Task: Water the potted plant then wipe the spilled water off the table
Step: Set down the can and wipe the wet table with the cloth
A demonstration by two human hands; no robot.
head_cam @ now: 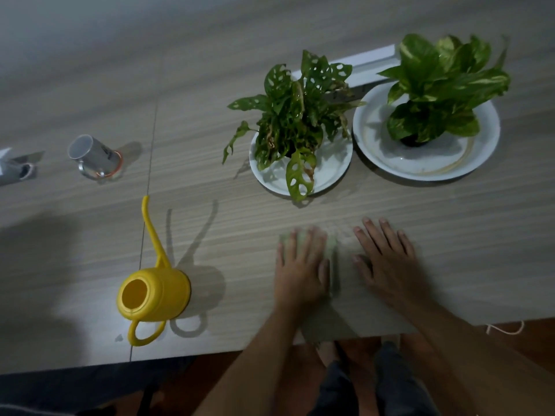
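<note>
From the head camera, the left hand (pixel 300 265) lies flat, fingers spread, pressing a pale green cloth (pixel 330 250) onto the wooden table (pixel 240 220), blurred; the right hand (pixel 387 259) rests open beside it, holding nothing. The yellow watering can (pixel 154 292) stands well to the left, and the holed-leaf potted plant (pixel 295 115) sits on a white plate (pixel 330 169) beyond the hands.

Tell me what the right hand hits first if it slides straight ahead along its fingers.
Probably nothing soon. The right hand lies flat on the table, fingers aimed away and slightly left, toward the gap between the two plates. The left plate with its holey-leaved plant seems the likeliest first contact, though depth is unclear.
</note>
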